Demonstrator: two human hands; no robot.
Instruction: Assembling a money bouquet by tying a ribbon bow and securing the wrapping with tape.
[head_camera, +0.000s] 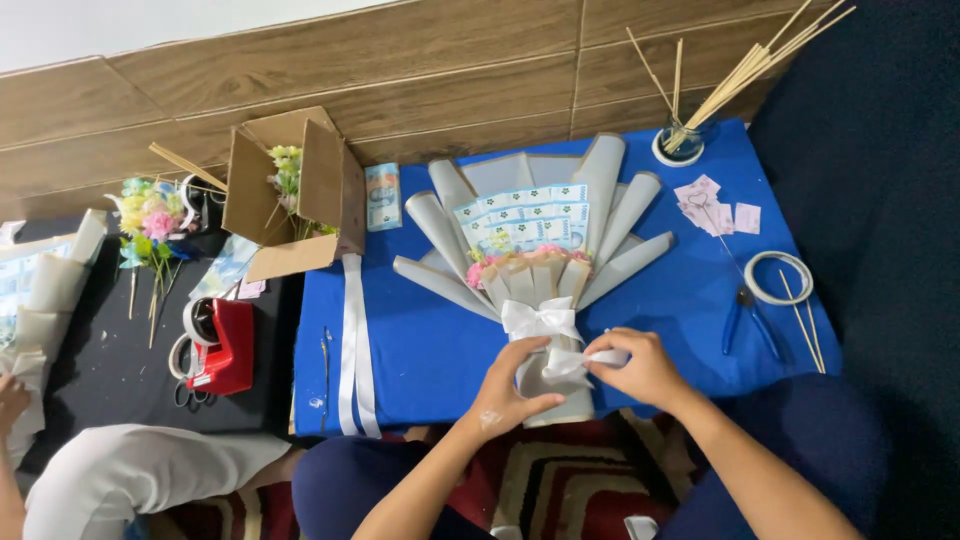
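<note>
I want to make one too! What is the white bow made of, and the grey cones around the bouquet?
The white bow looks like satin ribbon: smooth, slightly shiny, with soft loops. The grey cones look like matte paper or thin card, rolled stiffly with crisp edges; which one is hard to tell. The right hand pinches a ribbon tail, and the left hand steadies the wrapped stem.

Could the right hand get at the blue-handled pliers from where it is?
Probably yes: the right hand is by the bouquet stem, and only bare blue cloth lies between it and the pliers.
</note>
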